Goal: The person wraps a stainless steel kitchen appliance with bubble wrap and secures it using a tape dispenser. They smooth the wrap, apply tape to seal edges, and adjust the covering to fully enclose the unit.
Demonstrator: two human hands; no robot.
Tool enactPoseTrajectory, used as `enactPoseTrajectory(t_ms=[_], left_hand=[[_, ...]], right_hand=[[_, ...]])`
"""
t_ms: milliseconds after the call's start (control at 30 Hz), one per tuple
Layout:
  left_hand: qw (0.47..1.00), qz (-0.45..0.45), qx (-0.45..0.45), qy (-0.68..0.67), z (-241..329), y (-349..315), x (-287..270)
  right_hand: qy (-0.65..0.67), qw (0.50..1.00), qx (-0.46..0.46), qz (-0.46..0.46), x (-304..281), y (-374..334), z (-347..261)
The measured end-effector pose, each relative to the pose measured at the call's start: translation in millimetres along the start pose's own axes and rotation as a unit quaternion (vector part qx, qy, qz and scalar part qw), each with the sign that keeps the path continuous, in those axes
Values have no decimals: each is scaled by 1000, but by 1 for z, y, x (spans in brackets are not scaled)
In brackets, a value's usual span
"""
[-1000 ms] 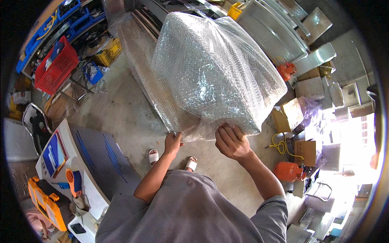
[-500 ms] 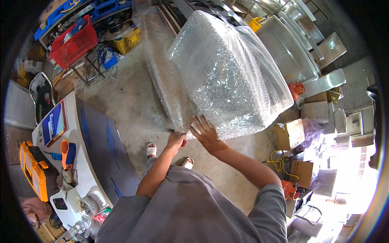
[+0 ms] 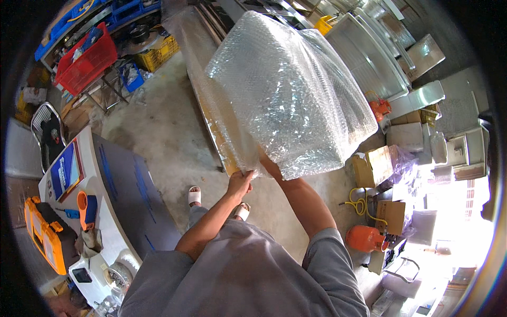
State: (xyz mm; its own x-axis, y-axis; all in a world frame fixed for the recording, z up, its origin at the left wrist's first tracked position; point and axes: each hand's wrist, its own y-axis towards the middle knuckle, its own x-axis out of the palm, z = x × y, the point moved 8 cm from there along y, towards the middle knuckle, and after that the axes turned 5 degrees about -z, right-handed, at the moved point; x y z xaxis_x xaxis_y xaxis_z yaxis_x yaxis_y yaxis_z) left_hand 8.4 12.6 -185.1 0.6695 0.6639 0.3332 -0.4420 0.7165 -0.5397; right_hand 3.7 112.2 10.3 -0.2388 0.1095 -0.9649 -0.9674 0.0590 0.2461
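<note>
A large block-shaped bundle draped in clear bubble wrap (image 3: 296, 95) stands in front of me. My left hand (image 3: 241, 184) is closed on the lower near edge of the wrap. My right hand (image 3: 269, 165) reaches in beside the bundle, just right of the left hand; the wrap and the bundle hide its fingers. Along the left side, under a loose flap of the wrap, a tan board-like surface (image 3: 208, 113) shows. What lies inside the bundle cannot be made out.
At left stands a white table (image 3: 113, 232) with an orange toolbox (image 3: 45, 232), a tape dispenser (image 3: 87, 208) and a framed picture (image 3: 66, 171). A red crate (image 3: 87, 63) is farther back. Cardboard boxes (image 3: 372, 166), a yellow hose (image 3: 360, 208) and an orange gas cylinder (image 3: 364, 239) sit at right.
My right hand has gone from lying spread on the wrap's outside to reaching in past its edge. The left flap of wrap has shifted, baring more of the tan surface.
</note>
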Motion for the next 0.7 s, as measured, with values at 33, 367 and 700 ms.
enactPoseTrajectory(t_ms=[33,367,700], left_hand=[[1000,-3,-29,-7,-4,-2,-5],[977,2,-200,-76,-50,28,-63],[991,-23,-122,54,-38,10,-42]], right_hand=[[4,1000,-22,2,-5,-1,-6],[444,817,351,-106,64,-123,-55],[564,670,459,150,189,-195,-16]])
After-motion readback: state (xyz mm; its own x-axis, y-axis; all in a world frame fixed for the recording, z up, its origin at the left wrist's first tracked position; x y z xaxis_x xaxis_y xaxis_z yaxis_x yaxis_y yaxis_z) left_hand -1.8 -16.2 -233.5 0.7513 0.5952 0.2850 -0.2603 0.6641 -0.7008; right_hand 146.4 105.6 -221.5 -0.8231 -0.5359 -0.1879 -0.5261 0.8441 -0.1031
